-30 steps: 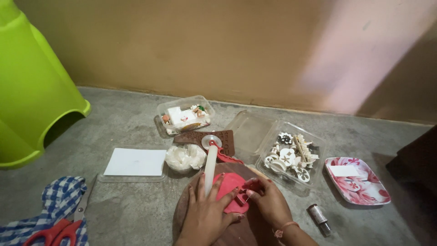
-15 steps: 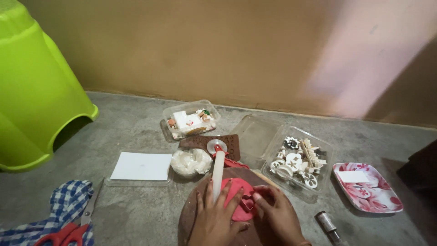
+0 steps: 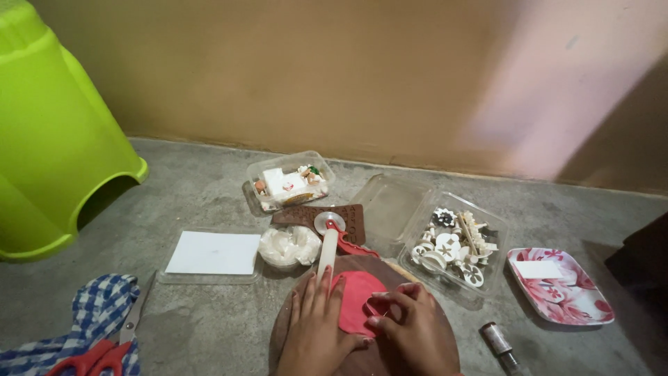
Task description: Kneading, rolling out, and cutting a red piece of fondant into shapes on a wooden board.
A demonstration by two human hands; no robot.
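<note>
my left hand [image 3: 316, 324] lies flat, fingers spread, pressing the left edge of one red clay disc [image 3: 356, 301] on the round brown board [image 3: 292, 327]. my right hand [image 3: 410, 324] curls, fingertips pinching the disc's right edge. wrists cut off at the frame bottom. one white roller [image 3: 327, 252] just beyond the left fingers, one red-handled wheel cutter [image 3: 335, 230] beside it. two clear tubs: white cutters [image 3: 451, 245], small bits [image 3: 289, 181]. one floral tray [image 3: 560, 289]. scissors [image 3: 97, 351] partly cut off; tub contents hard to tell.
</note>
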